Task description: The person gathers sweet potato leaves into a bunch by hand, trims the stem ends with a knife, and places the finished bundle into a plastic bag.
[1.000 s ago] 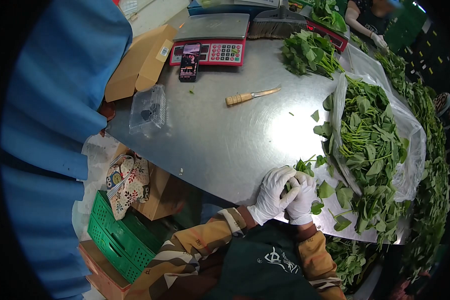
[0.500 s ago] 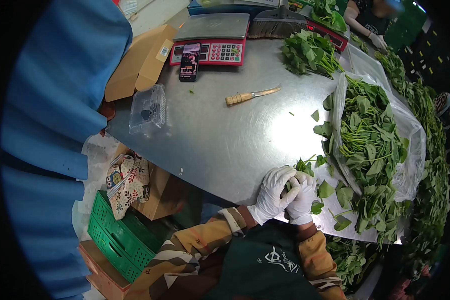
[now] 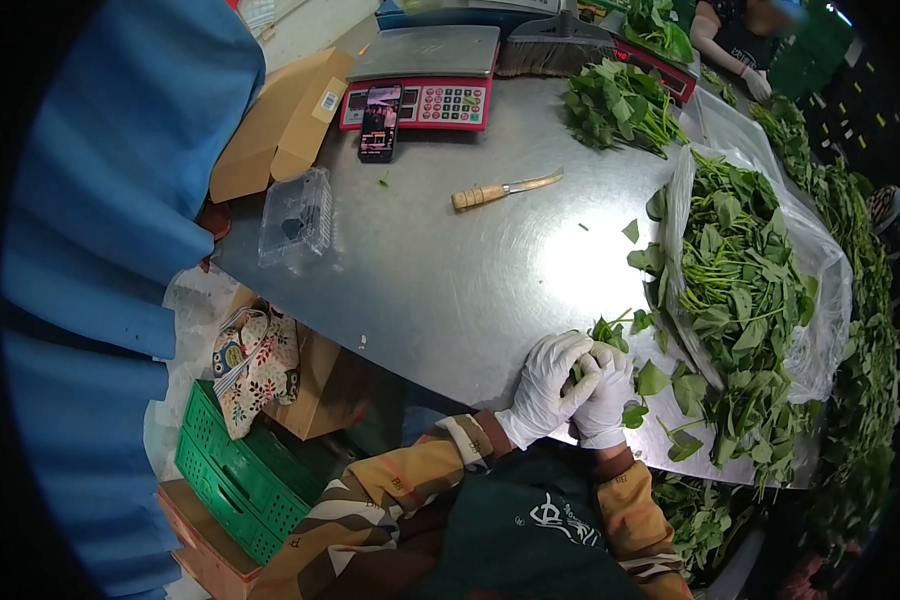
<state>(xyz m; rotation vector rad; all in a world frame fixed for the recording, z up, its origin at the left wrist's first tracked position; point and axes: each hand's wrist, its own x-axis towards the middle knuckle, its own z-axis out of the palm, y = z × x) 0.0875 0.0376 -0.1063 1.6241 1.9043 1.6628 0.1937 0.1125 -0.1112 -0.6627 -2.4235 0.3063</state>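
Observation:
My left hand (image 3: 552,388) and my right hand (image 3: 602,398), both in white gloves, are pressed together at the near edge of the metal table (image 3: 420,270). Their fingers curl around something green, mostly hidden, with leaves (image 3: 610,333) sticking out just beyond. Loose leaves (image 3: 652,378) lie right of my right hand. Further right, a large heap of leafy greens (image 3: 735,250) rests on an open clear plastic bag (image 3: 820,340). A wooden-handled knife (image 3: 480,196) lies farther up the table.
At the back stand a red scale (image 3: 450,105) with a phone (image 3: 379,125) against it, a brush (image 3: 555,50) and a bunch of greens (image 3: 620,105). A clear plastic box (image 3: 296,220) and a carton (image 3: 280,125) are left. Another person's gloved hand (image 3: 757,84) shows at upper right.
The other person's hands at the upper right have shifted slightly. My own hands show no visible movement.

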